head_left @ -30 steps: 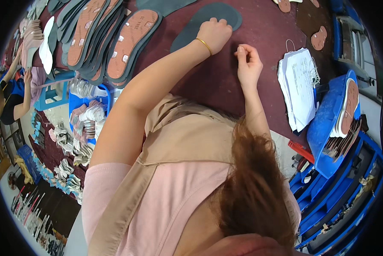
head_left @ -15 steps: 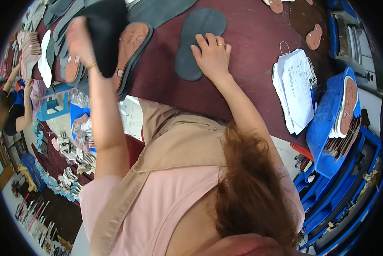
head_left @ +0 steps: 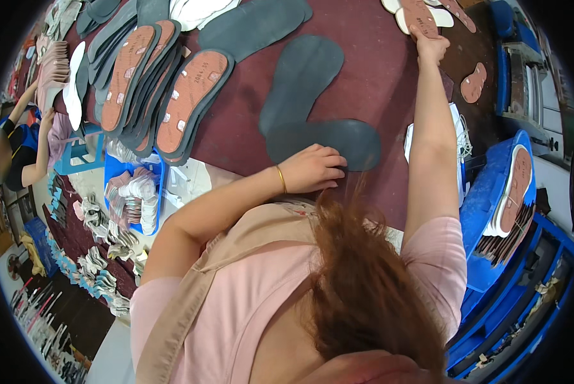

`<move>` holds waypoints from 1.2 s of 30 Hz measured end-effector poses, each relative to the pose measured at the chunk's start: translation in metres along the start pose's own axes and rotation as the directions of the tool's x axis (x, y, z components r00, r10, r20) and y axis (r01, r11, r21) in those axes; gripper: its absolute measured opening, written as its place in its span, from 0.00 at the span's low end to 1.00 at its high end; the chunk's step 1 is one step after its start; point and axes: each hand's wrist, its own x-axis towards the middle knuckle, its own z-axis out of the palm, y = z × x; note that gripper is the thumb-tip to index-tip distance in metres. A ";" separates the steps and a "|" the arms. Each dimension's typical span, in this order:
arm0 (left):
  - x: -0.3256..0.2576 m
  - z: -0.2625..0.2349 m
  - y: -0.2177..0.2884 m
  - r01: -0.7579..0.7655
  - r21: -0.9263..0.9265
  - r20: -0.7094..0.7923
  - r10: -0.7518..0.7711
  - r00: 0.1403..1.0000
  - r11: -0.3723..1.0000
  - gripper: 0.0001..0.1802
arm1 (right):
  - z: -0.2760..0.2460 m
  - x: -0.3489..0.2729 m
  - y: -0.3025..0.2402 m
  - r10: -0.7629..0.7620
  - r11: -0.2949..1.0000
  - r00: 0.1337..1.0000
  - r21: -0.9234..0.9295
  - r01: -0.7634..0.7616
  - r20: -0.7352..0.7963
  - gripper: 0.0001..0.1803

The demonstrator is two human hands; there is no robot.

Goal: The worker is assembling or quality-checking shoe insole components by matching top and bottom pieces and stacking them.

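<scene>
My left hand (head_left: pixel 312 168) lies palm down on a dark grey insole (head_left: pixel 357 142) near the front of the table, its fingers resting on the surface. Another dark grey insole (head_left: pixel 306 70) extends away from it, the two overlapping at one end. Far out at the upper right, my right hand (head_left: pixel 429 48) grips the near end of a reddish-brown insole (head_left: pixel 419 18). White insole pieces (head_left: pixel 442 17) show beneath and beside that one.
Stacks of brown-topped grey insoles (head_left: pixel 194 96) cover the table's left side, with a large grey piece (head_left: pixel 251 25) beyond. Papers (head_left: pixel 454 121) lie partly behind my right arm. A blue bin (head_left: pixel 492 185) holds more insoles at right. A person (head_left: pixel 27 144) works at far left.
My left hand came down from the upper left, and a second grey insole now lies under it. My right hand left the first grey insole and reached to the brown insole at upper right.
</scene>
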 end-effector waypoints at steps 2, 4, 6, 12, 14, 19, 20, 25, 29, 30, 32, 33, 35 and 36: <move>0.009 -0.005 -0.005 -0.055 -0.077 -0.038 0.052 0.998 0.996 0.18 | -0.004 -0.003 0.001 -0.098 0.939 0.992 0.322 0.119 -0.080 0.39; 0.026 -0.030 -0.001 -0.158 0.007 -0.263 0.155 0.952 0.987 0.24 | -0.044 -0.044 -0.028 -0.254 0.708 0.930 0.604 0.365 -0.264 0.29; 0.041 -0.080 -0.004 -0.050 0.256 -0.590 0.197 0.783 0.965 0.33 | -0.098 -0.115 -0.050 -0.468 0.628 0.854 0.595 0.502 -0.227 0.20; -0.032 -0.129 -0.022 0.293 -0.041 -0.387 -0.286 0.877 0.955 0.31 | -0.157 -0.247 -0.019 -0.206 0.370 0.806 0.807 -0.461 0.555 0.14; -0.051 -0.104 -0.011 0.289 -0.299 -0.288 -0.375 0.881 0.909 0.28 | -0.156 -0.258 0.025 -0.111 0.382 0.807 0.774 -0.504 0.580 0.14; -0.060 -0.064 -0.007 0.340 -0.389 -0.309 -0.469 0.827 0.856 0.26 | -0.163 -0.300 0.045 0.204 0.577 0.833 0.625 -0.526 0.514 0.14; -0.060 -0.067 -0.009 0.368 -0.167 -0.347 -0.404 0.846 0.914 0.27 | -0.165 -0.299 0.048 0.208 0.578 0.835 0.625 -0.525 0.509 0.14; -0.062 -0.065 -0.011 0.409 0.067 -0.349 -0.362 0.864 0.910 0.32 | -0.156 -0.296 0.080 0.059 0.885 0.934 0.415 -0.213 0.352 0.16; -0.062 -0.062 -0.011 0.456 0.119 -0.324 -0.400 0.857 0.882 0.33 | -0.151 -0.294 0.081 0.091 0.916 0.938 0.341 -0.210 0.334 0.13; -0.062 -0.061 -0.010 0.481 0.165 -0.298 -0.422 0.857 0.861 0.33 | -0.153 -0.295 0.075 0.099 0.917 0.940 0.337 -0.214 0.328 0.13; -0.056 -0.062 -0.007 0.434 0.238 -0.260 -0.373 0.891 0.869 0.32 | -0.156 -0.295 0.068 0.180 0.895 0.916 0.326 -0.303 0.358 0.13; -0.051 -0.064 -0.004 0.387 0.312 -0.225 -0.329 0.917 0.868 0.31 | -0.155 -0.295 0.068 0.178 0.897 0.923 0.329 -0.294 0.341 0.13; -0.028 -0.074 0.013 0.426 0.395 -0.146 -0.402 0.904 0.814 0.29 | -0.157 -0.294 0.065 0.187 0.904 0.926 0.311 -0.293 0.329 0.13; -0.016 -0.077 0.022 0.464 0.481 -0.085 -0.488 0.869 0.743 0.27 | -0.158 -0.294 0.063 0.185 0.912 0.926 0.294 -0.287 0.330 0.14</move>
